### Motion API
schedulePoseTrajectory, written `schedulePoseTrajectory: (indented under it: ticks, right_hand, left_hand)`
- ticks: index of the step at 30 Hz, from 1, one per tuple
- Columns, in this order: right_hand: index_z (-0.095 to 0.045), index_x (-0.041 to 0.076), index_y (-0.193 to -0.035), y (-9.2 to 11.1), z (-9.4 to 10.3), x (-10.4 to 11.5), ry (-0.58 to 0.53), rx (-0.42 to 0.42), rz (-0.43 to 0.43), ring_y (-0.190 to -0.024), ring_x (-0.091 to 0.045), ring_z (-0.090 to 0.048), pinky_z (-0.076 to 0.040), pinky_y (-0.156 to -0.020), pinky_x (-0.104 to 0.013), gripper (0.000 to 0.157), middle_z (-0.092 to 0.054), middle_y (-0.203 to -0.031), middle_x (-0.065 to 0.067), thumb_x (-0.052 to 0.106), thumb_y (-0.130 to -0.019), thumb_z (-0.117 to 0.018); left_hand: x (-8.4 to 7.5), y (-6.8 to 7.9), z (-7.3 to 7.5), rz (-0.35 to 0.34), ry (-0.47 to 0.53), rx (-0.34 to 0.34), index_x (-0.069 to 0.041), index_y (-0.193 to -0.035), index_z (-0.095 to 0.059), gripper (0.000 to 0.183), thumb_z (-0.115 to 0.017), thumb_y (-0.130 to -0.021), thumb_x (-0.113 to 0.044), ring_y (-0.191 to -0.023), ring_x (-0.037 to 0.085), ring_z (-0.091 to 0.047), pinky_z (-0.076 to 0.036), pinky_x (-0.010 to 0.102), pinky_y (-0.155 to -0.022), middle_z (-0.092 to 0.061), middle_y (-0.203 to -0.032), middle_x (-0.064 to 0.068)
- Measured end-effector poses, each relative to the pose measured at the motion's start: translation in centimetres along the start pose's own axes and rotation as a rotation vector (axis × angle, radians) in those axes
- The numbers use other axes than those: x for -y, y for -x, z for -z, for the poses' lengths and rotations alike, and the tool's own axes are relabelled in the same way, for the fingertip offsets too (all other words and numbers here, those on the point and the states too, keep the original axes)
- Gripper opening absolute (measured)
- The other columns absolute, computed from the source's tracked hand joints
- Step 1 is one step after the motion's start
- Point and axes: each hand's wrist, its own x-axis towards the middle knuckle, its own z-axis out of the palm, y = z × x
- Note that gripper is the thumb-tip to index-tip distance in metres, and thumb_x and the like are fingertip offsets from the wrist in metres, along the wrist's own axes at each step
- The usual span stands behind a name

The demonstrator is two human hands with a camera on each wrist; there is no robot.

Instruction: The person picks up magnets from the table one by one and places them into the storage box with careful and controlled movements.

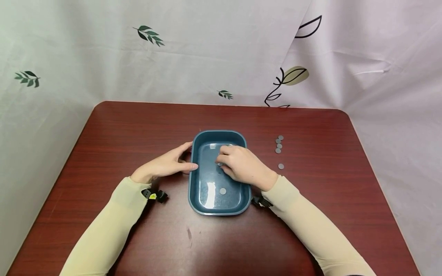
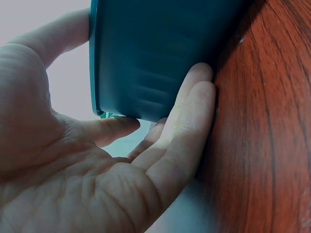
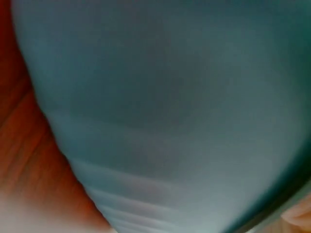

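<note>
A blue rectangular plastic tray [image 1: 202, 199] lies on the table, its long side pointing away from me. At its left side my left hand [image 1: 165, 164] rests with the thumb on the rim and the straight fingers against the outer wall, as the left wrist view shows. My right hand [image 1: 243, 165] reaches over the right rim into the tray. Its curled fingertips pinch a small grey coin [image 1: 220, 164], partly hidden by them. Another coin [image 1: 223, 191] lies flat on the tray floor near the front. The tray's outer wall [image 3: 160, 107] fills most of the right wrist view.
Right of the tray, several grey coins [image 1: 278, 146] lie in a short row on the reddish-brown table [image 1: 321, 153], with a single coin [image 1: 281, 166] nearer me. A white curtain with leaf prints [image 1: 207, 50] hangs behind the table.
</note>
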Motion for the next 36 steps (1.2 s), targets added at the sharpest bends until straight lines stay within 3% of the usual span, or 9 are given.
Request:
schedulePoseTrajectory:
  ticks: [4,8,14,23,36]
  right_hand:
    - [-0.079,0.012,-0.105,0.5,0.7,0.2,-0.011,-0.045,0.014,-0.094,-0.018,-0.065,-0.057,-0.086,-0.033,0.015,-0.067,-0.103,-0.001,0.015,-0.091,-0.08]
    - [-0.077,0.011,-0.117,1.1,1.2,0.2,0.01,-0.02,-0.004,-0.116,-0.023,-0.066,-0.055,-0.101,-0.041,0.028,-0.071,-0.123,-0.006,0.024,-0.092,-0.079]
    - [-0.062,0.011,-0.144,1.7,1.9,0.2,0.061,0.071,-0.055,-0.148,-0.033,-0.047,-0.039,-0.122,-0.051,0.058,-0.052,-0.156,-0.014,0.044,-0.097,-0.071]
    - [-0.053,0.013,-0.153,3.2,2.6,-0.5,0.019,0.089,-0.107,-0.154,-0.035,-0.036,-0.035,-0.124,-0.055,0.067,-0.039,-0.165,-0.013,0.048,-0.098,-0.069]
    - [-0.052,0.009,-0.152,6.8,4.7,-2.8,0.007,0.019,-0.186,-0.153,-0.036,-0.038,-0.038,-0.12,-0.058,0.068,-0.041,-0.164,-0.013,0.042,-0.096,-0.073]
  left_hand:
    - [-0.1,0.1,0.0,0.006,-0.003,-0.005,-0.025,-0.167,-0.014,0.092,-0.074,-0.098,-0.036,-0.101,0.024,-0.076,-0.062,0.041,-0.089,-0.036,-0.161,0.013]
    - [-0.1,0.1,0.0,0.002,0.001,-0.004,-0.025,-0.167,-0.014,0.092,-0.074,-0.098,-0.034,-0.101,0.025,-0.076,-0.062,0.041,-0.088,-0.036,-0.161,0.014]
    - [-0.1,0.1,0.0,-0.007,0.0,-0.004,-0.024,-0.167,-0.016,0.091,-0.074,-0.098,-0.034,-0.102,0.026,-0.076,-0.063,0.041,-0.088,-0.035,-0.161,0.014]
    - [-0.2,0.0,-0.1,-0.003,0.006,-0.014,-0.024,-0.167,-0.016,0.092,-0.075,-0.097,-0.033,-0.103,0.025,-0.076,-0.062,0.041,-0.089,-0.034,-0.162,0.013]
    - [-0.2,0.1,-0.1,-0.01,0.015,-0.017,-0.023,-0.167,-0.017,0.091,-0.076,-0.097,-0.031,-0.102,0.025,-0.076,-0.062,0.041,-0.089,-0.039,-0.158,0.014]
